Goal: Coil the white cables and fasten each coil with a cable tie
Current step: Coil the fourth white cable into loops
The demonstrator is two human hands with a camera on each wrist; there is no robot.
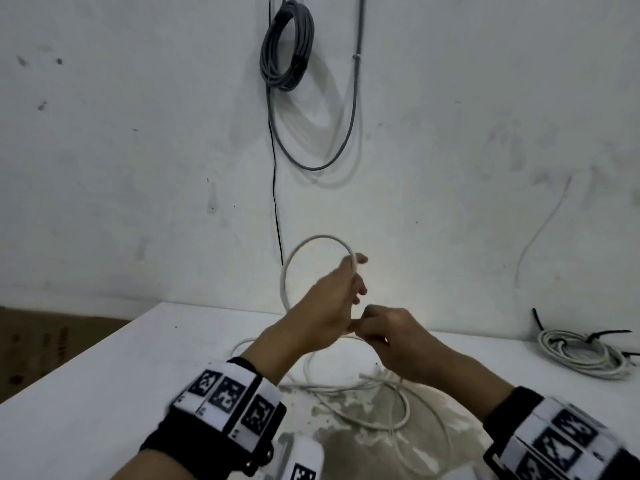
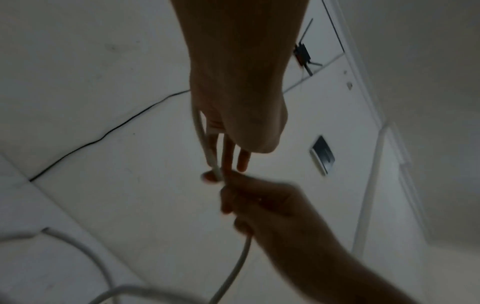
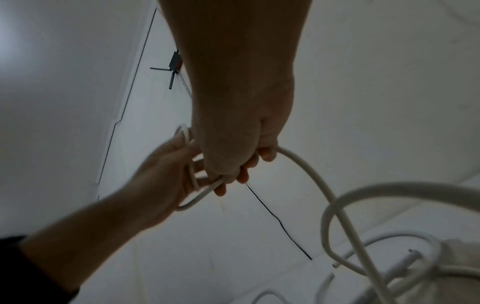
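Above white table (image 1: 104, 368), both hands, left hand (image 1: 325, 306) and right hand (image 1: 391, 337), curl round white cable (image 1: 311, 242).

Background items on the wall and beside the table

A grey cable coil (image 1: 286, 46) is hung high on the white wall (image 1: 121, 150) at upper centre, with a grey loop (image 1: 313, 166) drooped beneath it and a thin black wire (image 1: 275, 188) run straight down. A brown cardboard surface (image 1: 41, 344) is seen at the left edge, beside the white table (image 1: 104, 393), whose top is worn near the bottom centre.
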